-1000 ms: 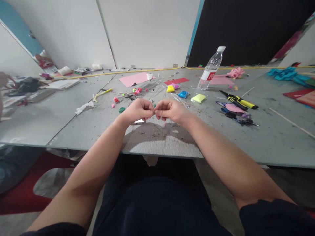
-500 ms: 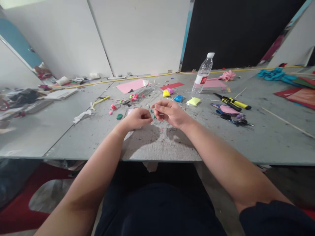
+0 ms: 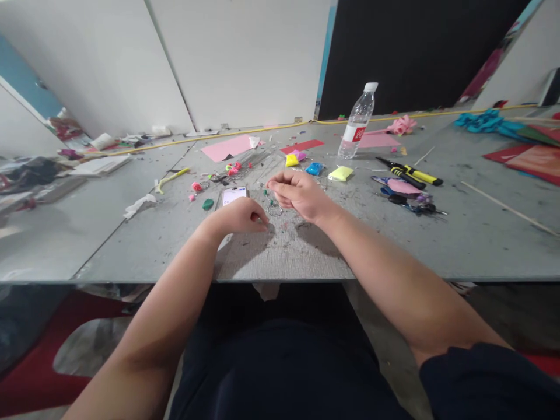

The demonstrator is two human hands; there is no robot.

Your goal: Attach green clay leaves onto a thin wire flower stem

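Note:
My left hand rests low on the grey table, fingers curled and pinched near tiny bits on the surface; what it pinches is too small to name. My right hand hovers just beyond it, fingers closed in a pinch on a thin wire with small green beads dangling below. A phone with a lit screen lies just behind the left hand. A green clay blob and pink clay pieces lie to its left.
Small clay packets, yellow, blue and pale yellow, lie beyond the hands. A plastic water bottle stands at the back. Black-and-yellow tools and scissors lie right. Pink paper lies behind.
The hands, first pinched together at their fingertips, have parted. The left hand dropped to the table, uncovering the phone; the right hand kept the beaded wire and lifted slightly.

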